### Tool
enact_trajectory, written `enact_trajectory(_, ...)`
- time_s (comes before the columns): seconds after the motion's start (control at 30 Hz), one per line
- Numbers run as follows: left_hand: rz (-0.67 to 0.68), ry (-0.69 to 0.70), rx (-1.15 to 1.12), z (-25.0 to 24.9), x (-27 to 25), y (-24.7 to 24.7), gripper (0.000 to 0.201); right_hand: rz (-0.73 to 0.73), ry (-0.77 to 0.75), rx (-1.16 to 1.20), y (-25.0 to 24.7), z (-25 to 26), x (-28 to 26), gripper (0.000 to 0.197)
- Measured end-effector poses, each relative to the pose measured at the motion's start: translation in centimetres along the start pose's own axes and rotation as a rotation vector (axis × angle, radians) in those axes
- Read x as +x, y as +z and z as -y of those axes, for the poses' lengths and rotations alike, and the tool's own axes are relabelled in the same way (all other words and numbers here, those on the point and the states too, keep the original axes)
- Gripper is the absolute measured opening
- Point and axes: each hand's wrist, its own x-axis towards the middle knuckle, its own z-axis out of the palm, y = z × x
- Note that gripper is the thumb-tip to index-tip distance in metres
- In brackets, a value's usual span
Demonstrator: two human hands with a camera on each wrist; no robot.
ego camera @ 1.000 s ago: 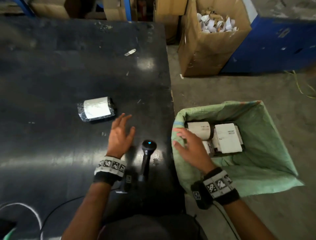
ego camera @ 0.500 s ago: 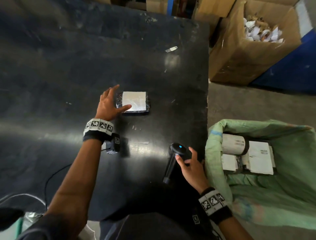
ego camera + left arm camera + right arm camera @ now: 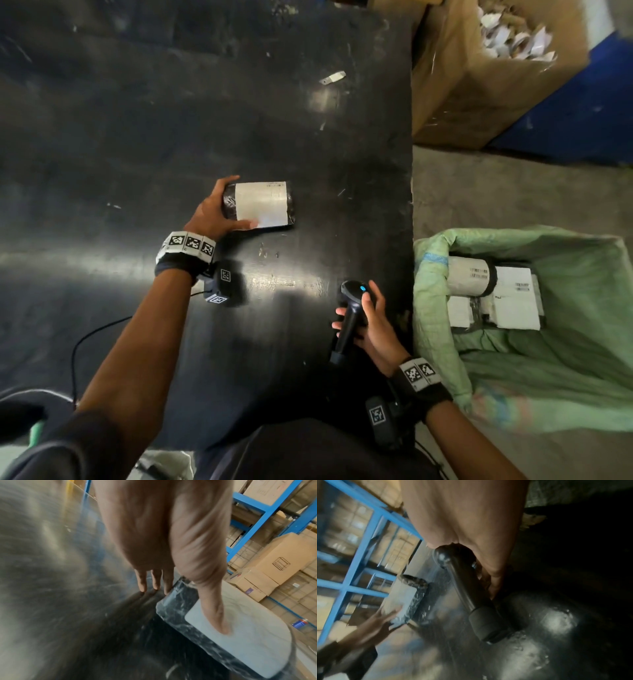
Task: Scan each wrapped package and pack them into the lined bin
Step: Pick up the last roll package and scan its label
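Note:
A black-wrapped package with a white label lies mid-table. My left hand grips its left end, thumb along the near edge and fingers round the far side. In the left wrist view the thumb lies on the label of the package, with the fingers down at its end. My right hand holds the black barcode scanner by its handle near the table's right edge, blue light on top. The right wrist view shows the scanner in the palm. The green-lined bin on the floor holds labelled packages.
The black table ends at its right edge beside the bin. A cardboard box of paper scraps stands behind the bin, against a blue unit. A cable runs over the table's near left. A small scrap lies far back.
My left hand reached forward and took hold of the package. My right hand came away from the bin and closed round the scanner's handle.

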Motion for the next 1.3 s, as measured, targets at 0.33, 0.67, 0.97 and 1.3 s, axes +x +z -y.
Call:
enact_trajectory(0.33,-0.358,0.058,0.045,-1.4,-7.0,6.5,0.101,0.021,-0.137,-0.054,-1.3,1.7,-1.3,0.043)
enact_trajectory(0.67,-0.463,0.209,0.041,-4.5,-14.6,11.0,0.081,0.166,-0.390,-0.102,-3.1,6.9,-7.8,0.043)
enact_trajectory(0.97,-0.440,0.293,0.086,-6.5,-18.7,14.0,0.075,0.196,-0.525,-0.230,-4.0,7.9,-13.1,0.053)
enact_trajectory(1.3,-0.432,0.295,0.102,-6.9,-20.8,15.2,0.079,0.240,-0.516,-0.195,-5.4,7.1,-14.7,0.057)
